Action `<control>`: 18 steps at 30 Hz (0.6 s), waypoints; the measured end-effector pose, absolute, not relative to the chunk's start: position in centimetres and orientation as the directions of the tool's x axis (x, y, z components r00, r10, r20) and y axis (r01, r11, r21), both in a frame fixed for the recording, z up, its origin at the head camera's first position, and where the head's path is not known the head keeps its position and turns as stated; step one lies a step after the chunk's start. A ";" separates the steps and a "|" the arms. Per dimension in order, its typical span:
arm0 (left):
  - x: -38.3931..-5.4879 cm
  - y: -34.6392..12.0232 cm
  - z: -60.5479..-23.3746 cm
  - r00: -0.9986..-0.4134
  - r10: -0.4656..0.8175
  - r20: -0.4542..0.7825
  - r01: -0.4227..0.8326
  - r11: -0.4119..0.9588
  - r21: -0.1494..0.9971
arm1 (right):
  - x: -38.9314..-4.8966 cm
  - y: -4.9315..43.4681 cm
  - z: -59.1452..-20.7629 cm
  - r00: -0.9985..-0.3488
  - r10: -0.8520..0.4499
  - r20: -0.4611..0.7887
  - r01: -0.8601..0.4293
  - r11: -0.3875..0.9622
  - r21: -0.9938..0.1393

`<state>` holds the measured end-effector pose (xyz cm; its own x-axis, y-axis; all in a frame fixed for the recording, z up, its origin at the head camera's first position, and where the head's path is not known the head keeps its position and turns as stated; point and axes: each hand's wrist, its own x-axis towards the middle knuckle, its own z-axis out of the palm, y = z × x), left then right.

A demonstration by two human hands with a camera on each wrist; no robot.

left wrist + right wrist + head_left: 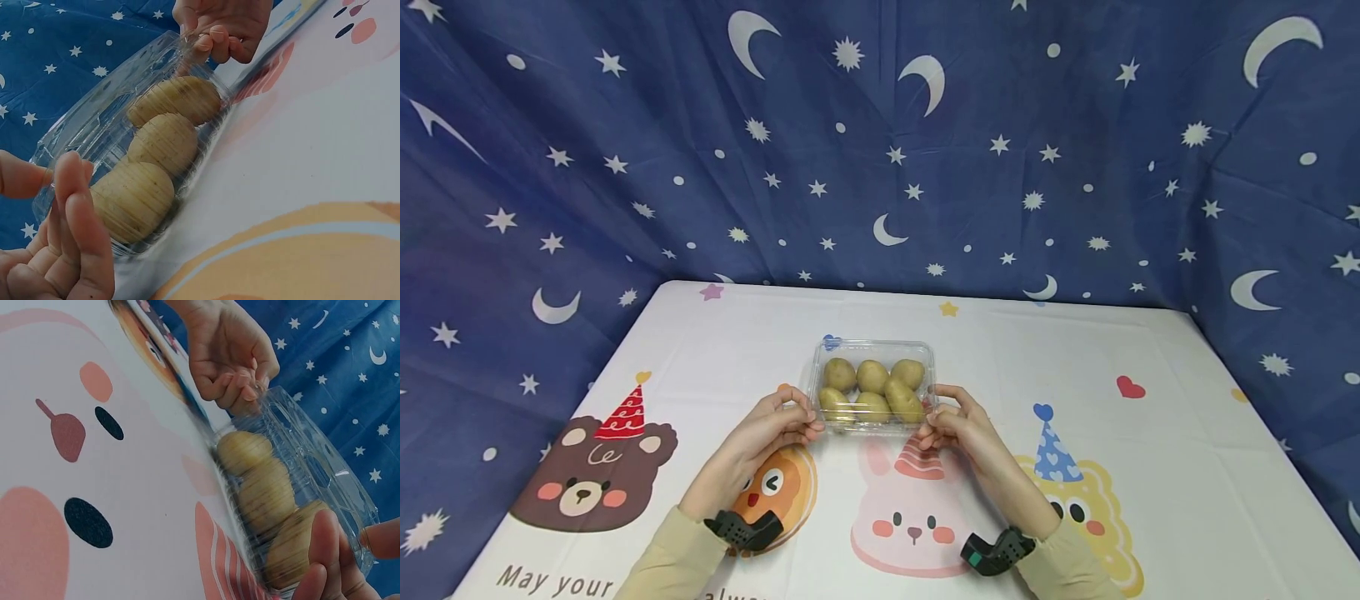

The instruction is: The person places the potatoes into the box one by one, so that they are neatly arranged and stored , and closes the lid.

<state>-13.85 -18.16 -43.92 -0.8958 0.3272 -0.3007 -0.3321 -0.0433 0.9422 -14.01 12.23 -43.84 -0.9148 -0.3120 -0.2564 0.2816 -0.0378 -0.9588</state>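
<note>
A clear plastic box point(874, 346) holding several potatoes point(872, 377) stands on the table in the middle of the head view. My left hand point(775, 427) pinches its front left corner between thumb and fingers. At the front right corner, my right hand point(958, 423) grips the edge the same way. From the left wrist, the plastic rim shows between the left thumb and fingers point(74, 212), and the potatoes appear through the ribbed side wall. The right wrist view shows the right fingertips point(325, 540) against the near end of the box.
A white tablecloth point(760, 333) printed with cartoon animals, stars and hearts covers the table. Behind it and along both sides hangs a dark blue curtain point(805, 225) with moons and stars. Each wrist carries a black band-like device point(997, 552).
</note>
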 end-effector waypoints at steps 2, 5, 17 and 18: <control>-13.8 -18.1 -44.0 -0.898 0.319 -0.304 -0.332 -0.037 0.943 | -14.0 12.2 -43.9 -0.915 -0.310 -0.257 0.282 -0.039 -0.959; -13.8 -17.9 -44.0 -0.902 0.302 -0.310 -0.335 -0.035 0.941 | -14.0 12.2 -44.0 -0.917 -0.310 -0.249 0.273 -0.037 -0.961; -14.0 -18.4 -43.8 -0.883 0.345 -0.319 -0.334 0.017 0.942 | -14.3 12.8 -44.0 -0.896 -0.364 -0.254 0.284 -0.030 -0.958; -14.1 -18.6 -43.8 -0.880 0.349 -0.321 -0.329 0.038 0.944 | -14.3 13.0 -43.9 -0.892 -0.375 -0.252 0.278 -0.016 -0.960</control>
<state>-14.12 -18.57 -43.77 -0.8803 0.3491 -0.3212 -0.3291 0.0383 0.9435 -14.34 13.01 -43.92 -0.8922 -0.3747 -0.2522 0.2780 -0.0155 -0.9605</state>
